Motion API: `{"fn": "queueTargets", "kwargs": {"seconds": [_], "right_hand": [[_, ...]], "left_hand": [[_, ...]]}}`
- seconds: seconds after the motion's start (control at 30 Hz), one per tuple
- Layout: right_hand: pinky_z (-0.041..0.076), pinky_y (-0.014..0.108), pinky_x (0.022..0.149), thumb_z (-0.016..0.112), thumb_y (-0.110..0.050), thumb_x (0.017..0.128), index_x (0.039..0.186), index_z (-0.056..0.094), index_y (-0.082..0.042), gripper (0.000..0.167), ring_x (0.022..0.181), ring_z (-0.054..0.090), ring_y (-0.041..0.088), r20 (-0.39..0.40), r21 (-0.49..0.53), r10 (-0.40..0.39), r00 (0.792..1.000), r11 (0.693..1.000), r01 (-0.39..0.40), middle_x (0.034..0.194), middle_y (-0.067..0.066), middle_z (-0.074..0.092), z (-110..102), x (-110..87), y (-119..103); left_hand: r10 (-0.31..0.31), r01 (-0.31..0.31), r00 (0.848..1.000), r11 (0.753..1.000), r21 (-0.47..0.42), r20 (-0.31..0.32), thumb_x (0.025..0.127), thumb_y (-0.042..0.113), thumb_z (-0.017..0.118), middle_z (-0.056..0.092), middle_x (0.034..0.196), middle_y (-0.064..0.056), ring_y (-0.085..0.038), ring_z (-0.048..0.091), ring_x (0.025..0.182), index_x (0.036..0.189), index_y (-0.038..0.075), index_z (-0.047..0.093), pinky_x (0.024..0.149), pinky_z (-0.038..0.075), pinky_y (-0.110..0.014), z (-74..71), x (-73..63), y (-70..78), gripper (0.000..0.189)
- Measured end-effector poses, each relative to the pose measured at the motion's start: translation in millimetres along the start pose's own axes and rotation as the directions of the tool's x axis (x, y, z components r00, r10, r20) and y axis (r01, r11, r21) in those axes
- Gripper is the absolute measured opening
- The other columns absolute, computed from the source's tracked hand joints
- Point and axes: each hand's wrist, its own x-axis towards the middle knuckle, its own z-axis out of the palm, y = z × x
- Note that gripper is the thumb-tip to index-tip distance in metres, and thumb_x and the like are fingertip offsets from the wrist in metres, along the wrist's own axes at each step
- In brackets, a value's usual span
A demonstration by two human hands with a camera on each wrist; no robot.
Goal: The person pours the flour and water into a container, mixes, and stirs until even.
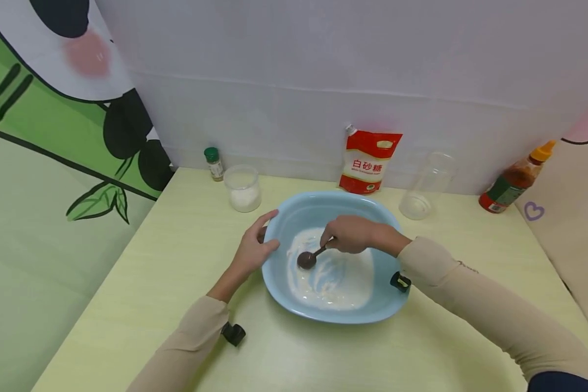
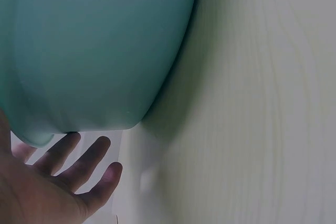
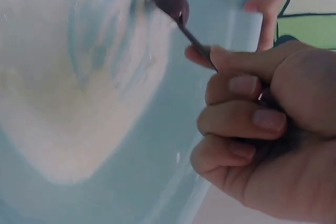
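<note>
A light blue plastic basin [image 1: 277, 275] stands on the table with a wet white mixture [image 1: 355, 280] spread over its bottom. My left hand [image 1: 252, 246] holds the basin's left rim, thumb over the edge inside; in the left wrist view its other fingers [image 2: 86, 163] lie spread against the outer wall. My right hand [image 1: 355, 234] reaches over the basin and grips a dark spoon [image 1: 306, 260] by its handle. In the right wrist view the fingers curl round the handle, and the round spoon bowl [image 3: 170, 4] is down at the white mixture.
Behind the basin stand a green-capped jar [image 1: 214, 164], a clear cup of white contents [image 1: 244, 190], a red and white sugar pouch [image 1: 369, 162], a tall clear container [image 1: 426, 185] and a sauce bottle [image 1: 512, 182]. A white cloth wall [image 1: 284, 125] rises behind the table [image 1: 176, 256].
</note>
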Motion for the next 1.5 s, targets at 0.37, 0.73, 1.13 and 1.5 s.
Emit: {"fn": "queueTargets", "kwargs": {"seconds": [0.37,0.73,1.13,1.5], "right_hand": [[0.052,0.028,0.079,0.066,-0.014,0.094,0.1,0.078,-0.016,0.013,0.085,0.058,0.01,0.209,0.031,0.099,0.973,0.994,-0.108,0.098,-0.004,0.072,-6.3,-40.7,21.8],[0.058,0.038,0.08,0.063,-0.013,0.094,0.115,0.074,-0.008,0.024,0.085,0.061,0.023,-0.1,0.021,0.274,0.956,0.962,-0.274,0.105,0.011,0.074,-13.3,-13.1,43.9],[0.054,0.028,0.084,0.063,-0.012,0.096,0.109,0.077,-0.012,0.02,0.086,0.061,0.011,0.137,0.014,-0.033,0.99,0.999,0.032,0.103,0.0,0.074,-1.9,3.3,-6.7],[0.056,0.034,0.083,0.065,-0.014,0.094,0.105,0.074,-0.012,0.014,0.086,0.06,0.017,0.161,-0.081,0.245,0.956,0.969,-0.235,0.098,0.001,0.07,-24.6,-34.6,35.7]], "left_hand": [[0.007,-0.007,1.0,1.0,0.008,0.003,0.082,-0.001,0.057,0.06,0.133,-0.031,-0.042,0.065,0.111,0.151,0.014,0.043,0.079,0.06,-0.043,-1.2,-0.2,-1.1,0.072],[0.011,-0.011,1.0,1.0,0.001,0.014,0.082,-0.002,0.057,0.058,0.136,-0.031,-0.043,0.064,0.114,0.151,0.015,0.043,0.081,0.059,-0.045,-0.3,2.7,-4.1,0.072],[0.015,-0.015,1.0,1.0,-0.003,0.012,0.082,-0.001,0.058,0.059,0.134,-0.031,-0.043,0.064,0.112,0.151,0.014,0.043,0.081,0.06,-0.044,-0.7,2.9,-2.9,0.072],[-0.001,0.001,1.0,1.0,-0.008,0.009,0.082,-0.001,0.057,0.059,0.134,-0.032,-0.043,0.064,0.114,0.151,0.014,0.043,0.082,0.059,-0.045,-0.4,1.5,-1.9,0.073]]}}
